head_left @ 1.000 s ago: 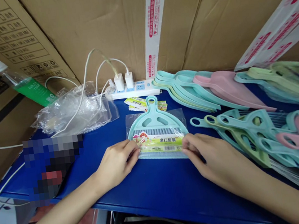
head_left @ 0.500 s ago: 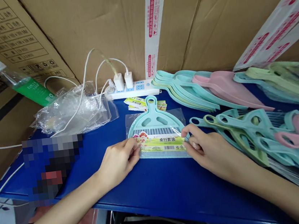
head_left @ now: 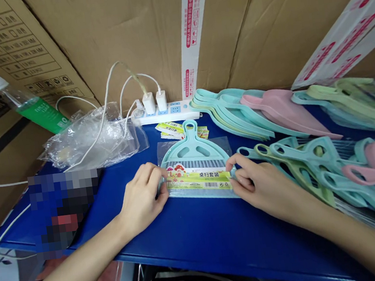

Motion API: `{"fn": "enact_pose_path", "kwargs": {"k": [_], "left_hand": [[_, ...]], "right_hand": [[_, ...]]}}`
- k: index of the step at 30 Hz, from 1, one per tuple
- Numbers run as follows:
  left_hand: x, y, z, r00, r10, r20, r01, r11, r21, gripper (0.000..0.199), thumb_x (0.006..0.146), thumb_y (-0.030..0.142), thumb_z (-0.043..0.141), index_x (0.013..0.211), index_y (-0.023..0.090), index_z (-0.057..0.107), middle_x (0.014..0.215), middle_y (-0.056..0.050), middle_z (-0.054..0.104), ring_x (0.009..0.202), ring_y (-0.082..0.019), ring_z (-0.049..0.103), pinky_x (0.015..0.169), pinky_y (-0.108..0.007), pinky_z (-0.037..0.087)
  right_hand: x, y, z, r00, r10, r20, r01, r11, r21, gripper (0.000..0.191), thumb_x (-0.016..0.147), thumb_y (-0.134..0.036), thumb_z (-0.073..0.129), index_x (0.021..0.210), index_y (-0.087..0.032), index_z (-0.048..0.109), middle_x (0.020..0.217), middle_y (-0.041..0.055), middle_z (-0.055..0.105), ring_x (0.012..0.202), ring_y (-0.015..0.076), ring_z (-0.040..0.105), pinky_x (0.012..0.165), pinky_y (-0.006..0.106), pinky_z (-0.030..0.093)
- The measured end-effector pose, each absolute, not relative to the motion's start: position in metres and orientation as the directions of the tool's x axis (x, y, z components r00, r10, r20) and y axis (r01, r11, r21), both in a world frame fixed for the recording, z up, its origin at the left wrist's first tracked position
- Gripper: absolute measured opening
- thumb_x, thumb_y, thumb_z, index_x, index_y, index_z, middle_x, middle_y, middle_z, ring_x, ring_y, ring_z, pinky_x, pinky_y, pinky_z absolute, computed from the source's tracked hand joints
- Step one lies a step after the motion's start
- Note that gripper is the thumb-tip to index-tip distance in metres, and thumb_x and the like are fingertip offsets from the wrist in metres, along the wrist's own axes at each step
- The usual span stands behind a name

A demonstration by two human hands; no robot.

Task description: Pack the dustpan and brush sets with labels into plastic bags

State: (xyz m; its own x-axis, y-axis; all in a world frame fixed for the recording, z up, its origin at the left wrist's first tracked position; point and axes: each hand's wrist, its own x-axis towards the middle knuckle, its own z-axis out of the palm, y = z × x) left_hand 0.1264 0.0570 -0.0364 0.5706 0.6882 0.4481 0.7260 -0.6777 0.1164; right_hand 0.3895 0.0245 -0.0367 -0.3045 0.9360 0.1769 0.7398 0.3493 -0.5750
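In front of me a light-blue dustpan (head_left: 191, 141) with a brush lies flat, its handle pointing away. Grey-blue bristles (head_left: 195, 164) show across its middle. A clear plastic bag (head_left: 223, 142) surrounds the set, and the handle pokes out at the top. A green-and-white label card (head_left: 208, 175) with mushroom pictures lies across the lower half. My left hand (head_left: 145, 192) pinches the set's left edge beside the card. At the right edge, my right hand (head_left: 257, 181) pinches with thumb and index finger, its other fingers curled. Both hands' fingertips partly cover the edges.
More dustpans (head_left: 279, 106) are stacked at the back right, with several small brushes (head_left: 316, 161) below them. Loose clear bags (head_left: 88, 139), a green-labelled bottle (head_left: 42, 113) and a power strip (head_left: 187, 109) with cables line the back. Spare label cards (head_left: 169, 131) lie behind the set.
My left hand has shifted slightly left and up along the set's edge, uncovering more of the card. The card sits slightly further left; my right hand is nearly unmoved.
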Motion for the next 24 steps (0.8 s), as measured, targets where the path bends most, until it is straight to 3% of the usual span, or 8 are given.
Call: {"fn": "enact_pose_path", "kwargs": {"k": [5, 8, 13, 18, 24], "left_hand": [[0.125, 0.058, -0.033, 0.706, 0.583, 0.402, 0.636, -0.772, 0.002, 0.023, 0.091, 0.007, 0.045, 0.098, 0.020, 0.062, 0.097, -0.007, 0.063, 0.087, -0.020, 0.053, 0.073, -0.032, 0.046], [0.125, 0.059, -0.030, 0.820, 0.496, 0.287, 0.523, -0.852, -0.020, 0.035, 0.094, 0.004, 0.042, 0.117, 0.022, 0.061, 0.107, -0.006, 0.066, 0.095, -0.021, 0.055, 0.078, -0.033, 0.044], [0.126, 0.059, -0.028, 0.886, 0.435, 0.161, 0.450, -0.890, -0.073, 0.044, 0.096, 0.005, 0.040, 0.132, 0.026, 0.054, 0.118, -0.006, 0.064, 0.108, -0.021, 0.054, 0.085, -0.034, 0.041], [0.128, 0.057, -0.029, 0.896, 0.433, 0.099, 0.444, -0.879, -0.176, 0.043, 0.097, 0.012, 0.044, 0.136, 0.032, 0.050, 0.119, -0.006, 0.062, 0.108, -0.020, 0.056, 0.088, -0.034, 0.041], [0.131, 0.057, -0.024, 0.915, 0.395, 0.077, 0.402, -0.883, -0.242, 0.041, 0.098, 0.014, 0.043, 0.135, 0.031, 0.050, 0.110, -0.006, 0.063, 0.104, -0.020, 0.058, 0.085, -0.032, 0.041]], "right_hand": [[0.392, 0.022, -0.040, -0.314, 0.907, 0.282, 0.838, 0.404, -0.366, 0.012, 0.084, -0.016, 0.044, 0.093, -0.023, 0.045, 0.051, -0.0097, 0.040, 0.037, 0.0120, 0.038, 0.041, 0.024, 0.027], [0.391, 0.022, -0.038, -0.392, 0.835, 0.385, 0.832, 0.501, -0.238, 0.015, 0.086, -0.010, 0.043, 0.091, -0.021, 0.051, 0.070, 0.0002, 0.058, 0.057, 0.0153, 0.054, 0.052, 0.026, 0.039], [0.385, 0.019, -0.033, -0.589, 0.685, 0.430, 0.771, 0.635, 0.046, 0.029, 0.087, -0.002, 0.043, 0.094, -0.019, 0.065, 0.081, 0.0056, 0.063, 0.076, 0.0206, 0.052, 0.068, 0.032, 0.042], [0.383, 0.015, -0.033, -0.678, 0.623, 0.390, 0.717, 0.676, 0.167, 0.029, 0.091, -0.005, 0.045, 0.100, -0.020, 0.069, 0.092, 0.0043, 0.071, 0.088, 0.0208, 0.054, 0.073, 0.032, 0.039], [0.382, 0.015, -0.034, -0.721, 0.590, 0.363, 0.684, 0.689, 0.237, 0.033, 0.092, -0.005, 0.043, 0.111, -0.016, 0.067, 0.088, 0.0047, 0.070, 0.083, 0.0211, 0.056, 0.072, 0.033, 0.037]]}}
